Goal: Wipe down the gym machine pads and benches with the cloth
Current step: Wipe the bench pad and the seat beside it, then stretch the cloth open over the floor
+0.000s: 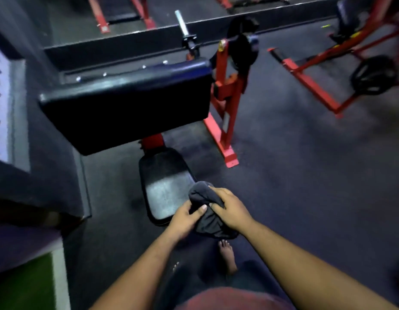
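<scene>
A dark grey cloth [208,217] is bunched between both hands, just above the near right corner of a small black seat pad [165,186]. My left hand [186,217] pinches the cloth from the left, thumb on top. My right hand [231,209] grips it from the right, fingers curled into the fabric. Beyond the seat stands a large black arm pad [127,104], tilted toward me, on a red post [152,142].
The red machine frame [225,104] with a black weight plate [243,48] rises to the right of the pad. Another red frame [317,86] and plate [373,74] lie on the dark floor at far right. A low black ledge [37,175] runs along the left. My bare foot [227,256] is below the cloth.
</scene>
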### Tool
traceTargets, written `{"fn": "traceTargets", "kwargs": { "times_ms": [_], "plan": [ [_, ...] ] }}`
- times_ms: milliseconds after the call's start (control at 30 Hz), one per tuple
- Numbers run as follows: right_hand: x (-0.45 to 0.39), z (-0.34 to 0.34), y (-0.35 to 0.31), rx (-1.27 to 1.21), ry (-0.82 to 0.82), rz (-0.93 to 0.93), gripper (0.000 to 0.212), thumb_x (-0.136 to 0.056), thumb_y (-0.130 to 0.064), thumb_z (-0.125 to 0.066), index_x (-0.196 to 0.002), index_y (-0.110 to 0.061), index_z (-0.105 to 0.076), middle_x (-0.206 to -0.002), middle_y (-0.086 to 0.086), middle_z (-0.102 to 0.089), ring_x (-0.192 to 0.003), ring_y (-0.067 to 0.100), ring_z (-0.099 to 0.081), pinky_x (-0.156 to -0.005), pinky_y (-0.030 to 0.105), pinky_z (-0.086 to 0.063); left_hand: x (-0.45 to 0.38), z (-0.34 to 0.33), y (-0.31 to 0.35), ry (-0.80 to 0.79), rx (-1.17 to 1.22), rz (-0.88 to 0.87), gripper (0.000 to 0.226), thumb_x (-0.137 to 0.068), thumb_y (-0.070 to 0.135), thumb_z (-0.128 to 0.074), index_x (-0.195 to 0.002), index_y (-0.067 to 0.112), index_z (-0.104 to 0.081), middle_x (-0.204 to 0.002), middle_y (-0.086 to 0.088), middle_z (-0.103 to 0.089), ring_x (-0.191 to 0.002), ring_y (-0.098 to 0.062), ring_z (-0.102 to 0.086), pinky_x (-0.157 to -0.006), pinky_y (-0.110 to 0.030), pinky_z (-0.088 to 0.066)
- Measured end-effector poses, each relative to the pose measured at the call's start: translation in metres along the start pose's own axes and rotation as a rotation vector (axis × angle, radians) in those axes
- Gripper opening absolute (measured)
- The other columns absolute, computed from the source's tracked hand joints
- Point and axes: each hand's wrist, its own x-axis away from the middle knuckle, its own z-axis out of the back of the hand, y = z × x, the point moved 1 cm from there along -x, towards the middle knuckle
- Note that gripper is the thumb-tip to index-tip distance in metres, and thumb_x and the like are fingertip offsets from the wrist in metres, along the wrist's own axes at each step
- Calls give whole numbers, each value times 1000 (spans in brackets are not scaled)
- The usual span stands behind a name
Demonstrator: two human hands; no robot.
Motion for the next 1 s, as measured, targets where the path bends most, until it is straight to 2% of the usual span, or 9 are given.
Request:
{"fn": "traceTargets", "kwargs": {
  "times_ms": [100,233,333,467,567,633,767,900,1000],
  "plan": [
    [35,21,3,-64,136,-66,51,-91,-33,-67,-140,-23,-58,-139,-2,-58,-125,19,-57,-101,30,-45,-2,-11,31,-112,-91,-101,14,-99,8,-64,-112,8,-69,-101,1,-76,-92,-1,-69,-83,-17,-50],
    [79,56,18,-140,316,-179,36,-93,-32,-69,-129,-25,-67,-125,-3,-68,-113,17,-63,-90,31,-49,0,-45,80,-214,-199,-194,6,-101,19,-62,-98,17,-66,-91,6,-69,-84,-4,-61,-83,-25,-49],
    [110,83,45,-150,483,-308,26,-94,-30,-67,-119,-27,-69,-111,-1,-74,-103,22,-68,-77,31,-49,7,-85,119,-185,-251,-262,24,-104,16,-56,-81,23,-55,-78,11,-58,-79,-8,-53,-75,-22,-43],
    [157,118,85,-218,641,-415,23,-98,-24,-54,-119,-28,-63,-107,3,-71,-97,27,-66,-76,37,-51,14,-135,158,-215,-315,-360,44,-83,60,-65,-86,17,-56,-81,5,-63,-77,-10,-55,-80,-39,-50],
    [200,152,120,-251,787,-426,15,-100,-22,-47,-110,-25,-58,-104,8,-69,-91,29,-62,-77,42,-51,14,-168,186,-339,-779,-523,67,-65,81,-65,-90,19,-54,-84,3,-63,-79,-15,-59,-76,-42,-48],
    [237,177,150,-189,813,-427,6,-101,-29,-51,-107,-26,-52,-102,4,-66,-89,27,-60,-73,41,-49,16,-195,203,-420,-1105,-638,68,-65,75,-71,-100,19,-56,-95,1,-62,-91,-20,-60,-82,-42,-48],
    [308,222,198,196,666,-319,29,-97,-56,-58,-100,-31,-43,-91,-12,-57,-84,22,-59,-65,37,-38,12,-252,224,-467,-1452,-787,51,-74,39,-76,-117,19,-57,-116,-5,-58,-113,-27,-59,-93,-37,-47],
    [367,255,263,318,652,-345,26,-91,-50,-69,-99,-30,-54,-99,-10,-63,-89,19,-62,-69,36,-44,18,-323,245,-388,-1484,-873,32,-82,30,-68,-112,18,-66,-116,-7,-69,-113,-30,-63,-91,-37,-49],
    [410,273,321,228,816,-433,11,-95,-39,-68,-101,-31,-67,-100,-10,-72,-94,19,-67,-72,36,-49,16,-368,256,-262,-1436,-853,21,-87,26,-63,-105,19,-70,-109,-9,-73,-108,-33,-66,-83,-38,-50]
  ]
}}
